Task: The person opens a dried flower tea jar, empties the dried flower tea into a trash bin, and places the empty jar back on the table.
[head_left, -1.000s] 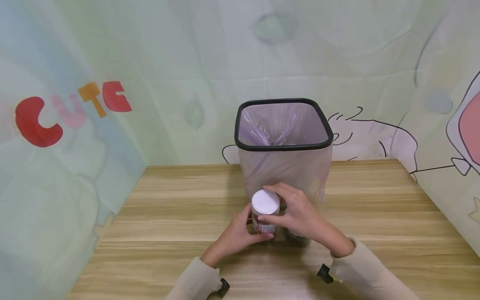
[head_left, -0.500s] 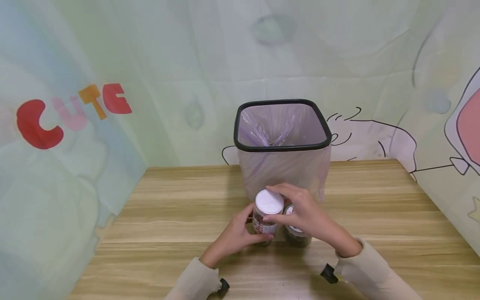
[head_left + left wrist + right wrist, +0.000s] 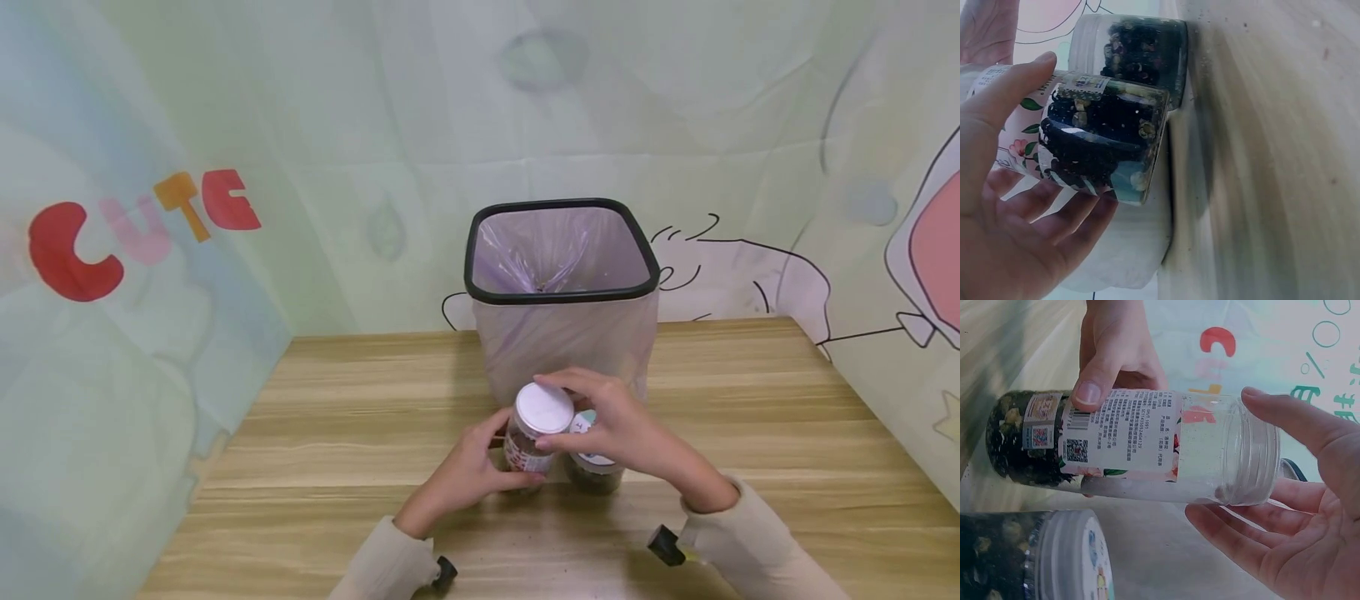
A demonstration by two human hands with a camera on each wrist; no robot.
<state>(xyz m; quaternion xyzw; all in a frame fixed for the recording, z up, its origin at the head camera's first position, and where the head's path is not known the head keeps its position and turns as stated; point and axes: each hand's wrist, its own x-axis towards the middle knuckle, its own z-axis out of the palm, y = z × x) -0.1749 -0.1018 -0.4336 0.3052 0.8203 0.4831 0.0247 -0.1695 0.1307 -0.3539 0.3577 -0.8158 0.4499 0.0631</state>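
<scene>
In the head view a clear jar [image 3: 527, 454] with a white-topped lid [image 3: 545, 407] leans to the right. Its lower part holds dark dried bits, seen in the left wrist view, and a printed label [image 3: 1122, 437] wraps its middle. My left hand [image 3: 468, 467] grips the body, with the thumb across the label. At the top, my right hand [image 3: 626, 429] holds the lid between thumb and fingers. A second jar [image 3: 596, 479], with a patterned lid and similar dark contents, stands upright just to the right, partly behind my right hand.
Behind the jars stands a bin [image 3: 570, 342] with a black rim and a pale purple plastic liner. The wooden table [image 3: 360, 433] runs back to a printed cloth backdrop [image 3: 360, 167].
The held jar has tipped to the right, its lid shifting right along with my right hand. More of the second jar's lid shows now. My left hand stays nearly in place.
</scene>
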